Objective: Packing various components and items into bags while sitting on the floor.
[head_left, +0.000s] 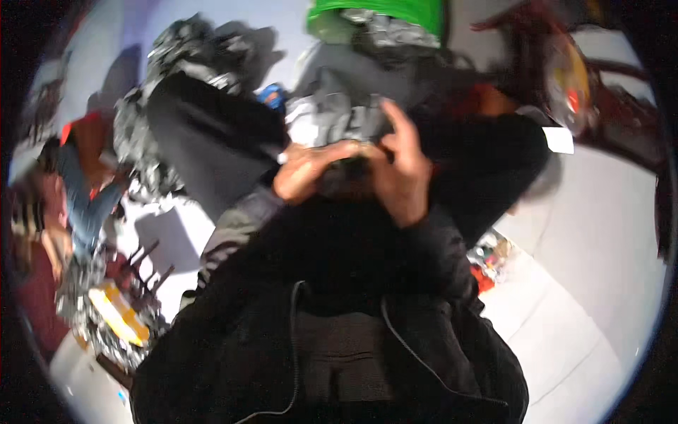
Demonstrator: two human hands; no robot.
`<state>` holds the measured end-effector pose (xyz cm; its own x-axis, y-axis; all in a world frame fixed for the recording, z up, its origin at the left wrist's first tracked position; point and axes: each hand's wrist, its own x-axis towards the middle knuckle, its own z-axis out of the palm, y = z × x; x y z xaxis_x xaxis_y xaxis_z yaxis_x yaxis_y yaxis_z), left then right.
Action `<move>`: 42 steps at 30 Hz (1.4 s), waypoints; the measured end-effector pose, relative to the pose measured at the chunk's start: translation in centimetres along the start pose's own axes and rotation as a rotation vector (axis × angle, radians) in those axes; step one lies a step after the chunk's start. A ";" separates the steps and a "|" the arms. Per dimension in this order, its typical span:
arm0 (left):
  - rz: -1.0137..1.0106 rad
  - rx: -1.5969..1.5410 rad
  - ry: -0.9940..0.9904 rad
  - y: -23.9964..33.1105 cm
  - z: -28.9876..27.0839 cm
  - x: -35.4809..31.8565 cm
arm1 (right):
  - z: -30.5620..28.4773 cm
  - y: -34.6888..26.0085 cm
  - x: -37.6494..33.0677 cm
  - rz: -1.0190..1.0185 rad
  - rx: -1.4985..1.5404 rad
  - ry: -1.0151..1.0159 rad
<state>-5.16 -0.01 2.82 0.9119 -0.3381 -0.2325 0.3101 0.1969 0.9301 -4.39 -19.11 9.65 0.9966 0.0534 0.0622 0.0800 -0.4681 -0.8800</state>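
Dark jacket (455,346) is filling the near view. Crumpled silvery sheet (342,121) is lying between the legs (212,134), at the fingertips. Left hand (307,171) is pointing its thumb inward along the near edge; right hand (404,173) is meeting it there, one finger standing well apart (blur's hiding whether either is pinching, can't tell). Beyond, green tub (381,6) is holding silvery material (402,32); grey-silver heap (185,46) is sitting left.

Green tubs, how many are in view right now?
1: the green tub at the picture's top edge, partly cut off, with silvery material inside. Others may be hidden.
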 end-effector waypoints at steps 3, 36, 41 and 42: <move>-0.055 -0.017 0.196 4.9 2.7 0.7 | 1.0 1.7 1.2 -0.191 0.029 -0.037; -0.062 0.283 0.164 -1.5 2.5 1.8 | 0.9 5.9 0.0 -0.014 -0.050 -0.271; -0.201 0.408 0.300 -1.8 2.9 1.8 | 0.5 5.5 0.2 -0.029 -0.147 -0.302; -0.134 0.433 0.286 -1.8 3.0 1.7 | 0.4 5.5 0.2 -0.038 -0.161 -0.307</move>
<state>-4.92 -3.69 1.61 0.9276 -0.0585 -0.3689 0.3442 -0.2493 0.9052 -3.71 -21.31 4.60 0.9429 0.3251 -0.0731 0.1428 -0.5926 -0.7927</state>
